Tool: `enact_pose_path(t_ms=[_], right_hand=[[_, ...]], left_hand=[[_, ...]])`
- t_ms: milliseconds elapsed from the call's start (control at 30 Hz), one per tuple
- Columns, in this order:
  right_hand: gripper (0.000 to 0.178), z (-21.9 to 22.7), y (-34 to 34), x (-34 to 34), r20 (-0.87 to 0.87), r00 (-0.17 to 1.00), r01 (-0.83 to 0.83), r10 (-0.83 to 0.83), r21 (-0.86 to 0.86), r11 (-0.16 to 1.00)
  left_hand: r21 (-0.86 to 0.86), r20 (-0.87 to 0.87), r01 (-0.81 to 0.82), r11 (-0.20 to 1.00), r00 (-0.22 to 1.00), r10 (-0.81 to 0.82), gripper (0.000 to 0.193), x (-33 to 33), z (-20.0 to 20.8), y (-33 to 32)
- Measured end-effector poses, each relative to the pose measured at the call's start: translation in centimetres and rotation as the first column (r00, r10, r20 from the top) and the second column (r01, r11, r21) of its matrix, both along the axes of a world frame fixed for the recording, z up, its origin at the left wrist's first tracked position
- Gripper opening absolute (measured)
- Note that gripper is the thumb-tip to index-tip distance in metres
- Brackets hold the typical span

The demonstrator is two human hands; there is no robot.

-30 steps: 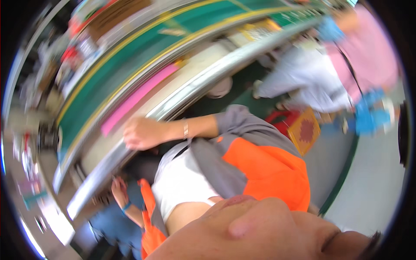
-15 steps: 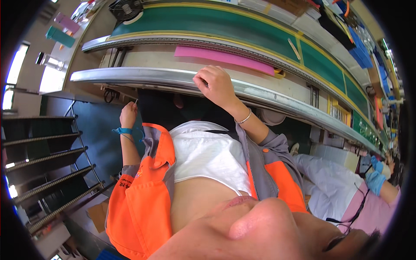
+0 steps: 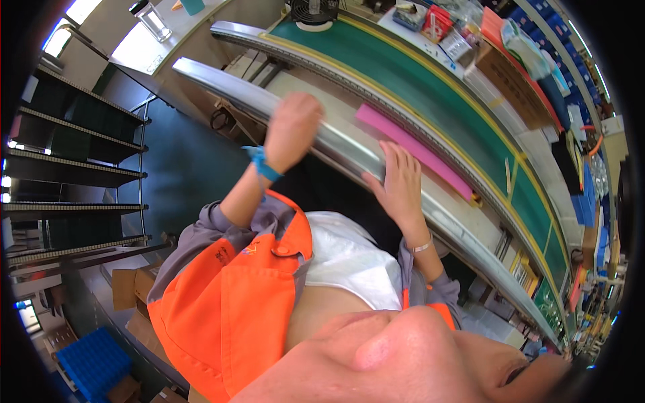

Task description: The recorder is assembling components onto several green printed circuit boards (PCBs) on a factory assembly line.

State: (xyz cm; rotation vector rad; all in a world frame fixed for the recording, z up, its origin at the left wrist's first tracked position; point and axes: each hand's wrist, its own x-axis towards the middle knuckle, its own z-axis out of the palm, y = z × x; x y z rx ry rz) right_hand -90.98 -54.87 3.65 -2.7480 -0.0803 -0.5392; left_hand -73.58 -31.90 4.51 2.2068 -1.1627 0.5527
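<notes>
My left hand (image 3: pixel 293 131), with a blue strap (image 3: pixel 262 164) round the wrist, is over the silvery metal rail (image 3: pixel 351 149) at the front of the workbench. Motion smears its fingers, so whether it holds anything is unclear. My right hand (image 3: pixel 401 180), below which a thin bracelet (image 3: pixel 422 244) shows, lies farther right on the same rail. Its fingers are stretched out and the thumb stands apart, with nothing in the grasp. Just beyond the right fingertips a long pink sheet (image 3: pixel 413 151) lies along the inner side of the bench.
Past the pink sheet runs a green conveyor belt (image 3: pixel 430 94) with yellow edges and a black fan (image 3: pixel 314 10) at its left end. A clear bottle (image 3: pixel 153 23) stands on a white table (image 3: pixel 124 57). Tiered rack shelves (image 3: pixel 80 166) rise at left. A blue crate (image 3: pixel 94 363) is at lower left.
My left hand has come up from beside the body to the rail. My right hand has opened from a curled shape and settled along the rail. The whole view has turned.
</notes>
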Motion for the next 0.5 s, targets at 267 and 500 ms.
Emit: enact_pose_path(t_ms=[267, 500], right_hand=[[0.093, 0.9, -1.3, 1.1, -0.33, 0.944, -0.023, 0.019, -0.007, 1.0], [0.093, -1.6, -2.3, 2.2, -0.389, 0.917, -0.105, 0.09, -0.018, 0.994]], left_hand=[[0.182, -0.235, 0.238, 0.954, 0.953, -0.192, 0.032, -0.4, -1.2, -8.8], [0.26, -0.368, 0.246, 0.934, 0.919, -0.14, 0.029, 1.6, -0.5, -9.8]])
